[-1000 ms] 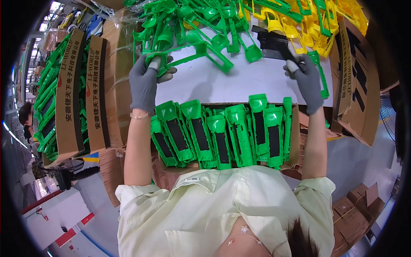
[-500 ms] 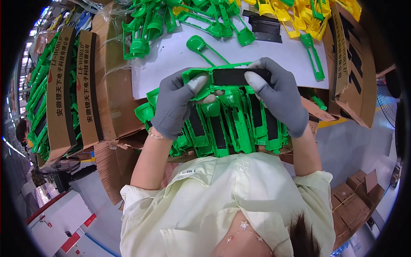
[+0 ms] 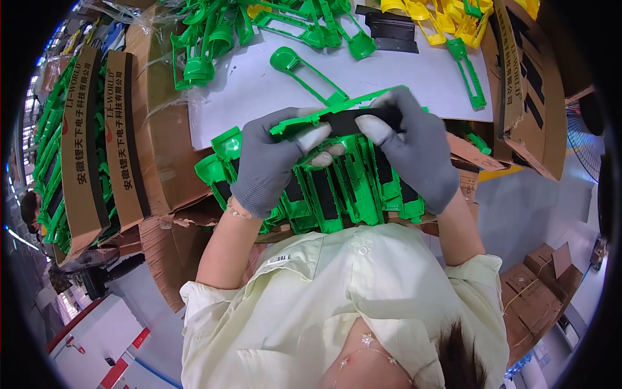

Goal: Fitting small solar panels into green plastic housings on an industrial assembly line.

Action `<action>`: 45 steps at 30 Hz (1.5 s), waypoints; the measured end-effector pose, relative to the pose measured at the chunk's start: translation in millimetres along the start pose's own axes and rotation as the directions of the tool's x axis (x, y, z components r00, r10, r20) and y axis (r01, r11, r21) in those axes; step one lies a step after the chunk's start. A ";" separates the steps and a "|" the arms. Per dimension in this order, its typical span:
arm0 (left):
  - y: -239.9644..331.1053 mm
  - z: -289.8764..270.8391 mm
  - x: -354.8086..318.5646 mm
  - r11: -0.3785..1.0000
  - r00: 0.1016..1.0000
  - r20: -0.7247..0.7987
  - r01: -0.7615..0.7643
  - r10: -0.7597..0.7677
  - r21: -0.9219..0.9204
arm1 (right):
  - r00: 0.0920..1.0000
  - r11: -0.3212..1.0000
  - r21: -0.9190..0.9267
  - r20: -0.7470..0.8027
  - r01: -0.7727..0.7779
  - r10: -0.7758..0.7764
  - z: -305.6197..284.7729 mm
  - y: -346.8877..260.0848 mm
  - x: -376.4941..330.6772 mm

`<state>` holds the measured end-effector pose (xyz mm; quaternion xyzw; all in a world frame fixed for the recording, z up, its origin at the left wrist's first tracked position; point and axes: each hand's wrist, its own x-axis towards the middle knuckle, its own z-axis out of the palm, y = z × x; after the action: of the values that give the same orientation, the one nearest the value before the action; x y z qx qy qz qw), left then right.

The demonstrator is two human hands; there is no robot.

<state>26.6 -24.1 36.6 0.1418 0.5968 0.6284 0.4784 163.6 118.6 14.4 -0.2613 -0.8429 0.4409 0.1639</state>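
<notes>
A long green plastic housing [image 3: 363, 102] is held up in front of my chest, tilted so that its edge shows. Set along it is a flat black strip [image 3: 345, 121]. My left hand [image 3: 269, 159], in a grey glove with pale fingertips, grips the left end, thumb on the near side. The right end is in my gloved right hand [image 3: 420, 152], whose thumb presses against the black strip. Just below the hands stands a row of similar green housings [image 3: 353, 188], several with black strips in them. A loose green frame [image 3: 311, 74] lies beyond on the white tabletop [image 3: 259, 84].
Green frames [image 3: 217, 42] are heaped at the far left of the tabletop, yellow ones [image 3: 447, 19] at the far right. Between them lie black strips [image 3: 392, 31]. Cardboard boxes [image 3: 87, 155] with green housings stand at left; another carton [image 3: 528, 104] is at right, with a fan [image 3: 583, 146] beyond it.
Both hands have rolled the green housing so its edge now faces up, where its inner face showed before. Its right end has risen. The whole view has shifted slightly.
</notes>
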 end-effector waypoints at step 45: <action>-26.4 13.8 0.4 0.987 0.988 0.000 -0.156 0.156 -0.027 | 0.979 0.871 0.448 0.064 -0.200 0.192 -13.4 4.5 -26.7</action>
<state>48.1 -19.9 16.5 0.1820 0.5748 0.6717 0.4304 193.3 113.9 16.9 -0.2964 -0.6876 0.6413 0.1675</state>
